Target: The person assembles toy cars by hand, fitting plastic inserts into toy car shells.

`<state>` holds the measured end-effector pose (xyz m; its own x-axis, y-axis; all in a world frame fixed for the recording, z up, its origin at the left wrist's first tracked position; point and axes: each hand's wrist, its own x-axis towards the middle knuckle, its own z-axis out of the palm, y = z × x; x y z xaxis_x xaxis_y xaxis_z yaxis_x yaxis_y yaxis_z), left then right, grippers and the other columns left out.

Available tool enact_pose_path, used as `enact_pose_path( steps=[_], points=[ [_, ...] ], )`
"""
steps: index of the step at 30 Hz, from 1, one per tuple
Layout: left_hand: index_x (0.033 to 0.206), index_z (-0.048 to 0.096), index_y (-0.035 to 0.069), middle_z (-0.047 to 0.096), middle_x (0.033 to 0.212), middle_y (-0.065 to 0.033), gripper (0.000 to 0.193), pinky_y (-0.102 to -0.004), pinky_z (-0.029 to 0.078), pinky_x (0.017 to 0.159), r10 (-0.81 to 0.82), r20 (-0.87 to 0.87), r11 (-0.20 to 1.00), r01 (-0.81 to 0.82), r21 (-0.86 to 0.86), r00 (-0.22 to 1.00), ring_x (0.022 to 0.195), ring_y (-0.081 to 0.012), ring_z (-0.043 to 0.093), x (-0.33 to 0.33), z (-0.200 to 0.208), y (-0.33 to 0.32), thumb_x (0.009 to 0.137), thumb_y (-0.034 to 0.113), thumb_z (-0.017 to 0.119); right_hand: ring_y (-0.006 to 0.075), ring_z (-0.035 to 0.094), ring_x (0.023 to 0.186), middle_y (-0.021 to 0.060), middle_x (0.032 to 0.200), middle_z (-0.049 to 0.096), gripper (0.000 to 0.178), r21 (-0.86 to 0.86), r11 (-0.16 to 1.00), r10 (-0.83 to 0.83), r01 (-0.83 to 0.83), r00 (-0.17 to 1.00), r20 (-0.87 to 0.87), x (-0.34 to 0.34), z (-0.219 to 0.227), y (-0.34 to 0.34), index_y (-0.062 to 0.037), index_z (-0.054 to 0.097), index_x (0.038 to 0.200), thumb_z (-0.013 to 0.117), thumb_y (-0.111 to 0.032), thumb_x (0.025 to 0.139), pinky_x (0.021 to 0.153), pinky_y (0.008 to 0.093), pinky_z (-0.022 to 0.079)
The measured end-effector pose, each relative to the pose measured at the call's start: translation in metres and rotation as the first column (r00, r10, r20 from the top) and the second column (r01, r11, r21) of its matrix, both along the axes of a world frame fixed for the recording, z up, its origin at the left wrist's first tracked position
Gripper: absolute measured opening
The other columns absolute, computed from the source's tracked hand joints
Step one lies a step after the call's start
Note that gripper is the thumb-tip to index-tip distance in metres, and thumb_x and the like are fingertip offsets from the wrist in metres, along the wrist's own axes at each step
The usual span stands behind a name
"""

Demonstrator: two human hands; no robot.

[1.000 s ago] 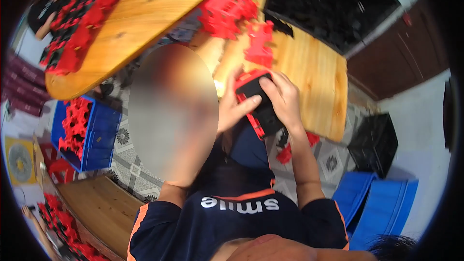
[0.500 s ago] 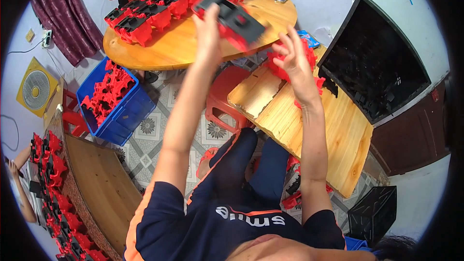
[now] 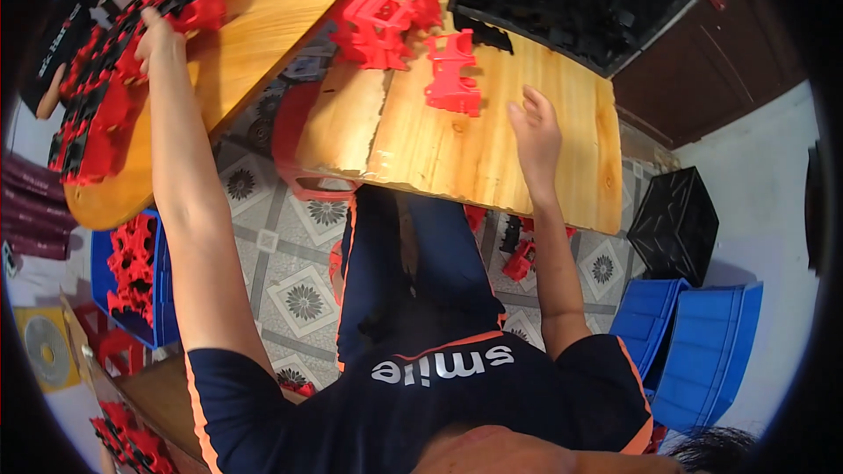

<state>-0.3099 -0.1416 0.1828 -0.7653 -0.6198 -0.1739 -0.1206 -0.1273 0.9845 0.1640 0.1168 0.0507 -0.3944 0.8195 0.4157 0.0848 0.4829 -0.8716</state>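
My left hand (image 3: pixel 160 39) is stretched out to the far left over the round wooden table (image 3: pixel 263 26). Its fingers are closed on a red-and-black plastic part (image 3: pixel 198 0) at the edge of a long row of like parts (image 3: pixel 88 114). My right hand (image 3: pixel 536 127) hovers open over the rectangular wooden board (image 3: pixel 439 154) with its fingers spread and nothing in it. A single red plastic part (image 3: pixel 452 83) lies just left of that hand. A heap of red parts (image 3: pixel 382 17) sits at the board's far end.
A black crate of black parts (image 3: pixel 580 0) stands beyond the board. A red stool (image 3: pixel 303 154) is under its left edge. A blue crate with red parts (image 3: pixel 132 272) is on the tiled floor at left; blue crates (image 3: pixel 702 351) and a black crate (image 3: pixel 672 224) at right. Another person (image 3: pixel 66 39) works at the round table.
My left hand has swung the red-and-black part from overhead out to the row on the round table. My right hand has let go of it and come down over the board.
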Motion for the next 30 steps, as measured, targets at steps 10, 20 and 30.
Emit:
enact_pose_path(
  steps=[10,20,30],
  points=[
    [0.145,0.02,0.001,0.046,0.133,-0.02,0.081,-0.0405,0.039,0.104,-0.861,-0.299,0.49,0.827,-0.275,0.411,0.12,-0.0276,0.049,0.301,-0.108,0.097,0.089,0.028,0.07,0.0205,0.064,0.1,0.0115,0.106,0.069,0.033,0.048,0.852,0.507,-0.521,0.844,0.173,-0.043,-0.019,-0.022,-0.0037,0.063,0.118,0.069,-0.013,0.087,0.087,0.0338,0.05],
    [0.152,0.003,0.013,0.037,0.145,-0.0144,0.095,-0.0455,0.041,0.105,-0.884,-0.353,0.158,0.906,0.393,0.308,0.132,-0.0275,0.042,0.351,-0.161,0.075,0.087,0.022,0.071,0.0237,0.062,0.103,0.0156,0.114,0.065,0.031,0.372,0.898,0.185,-0.233,0.97,0.159,-0.14,-0.033,0.179,-0.001,0.064,0.118,0.062,-0.016,0.091,0.085,0.0334,0.05],
    [0.153,0.004,0.02,0.028,0.15,-0.0099,0.079,-0.0466,0.039,0.108,-0.792,-0.483,0.157,0.889,0.429,0.373,0.137,-0.0257,0.036,0.342,-0.165,0.054,0.097,0.05,0.05,0.0164,0.059,0.068,0.0078,0.084,0.06,0.029,0.142,0.895,0.404,-0.423,0.903,0.143,-0.077,0.0,0.083,-0.0011,0.07,0.099,0.077,-0.02,0.079,0.064,0.0284,0.048]
  ],
)
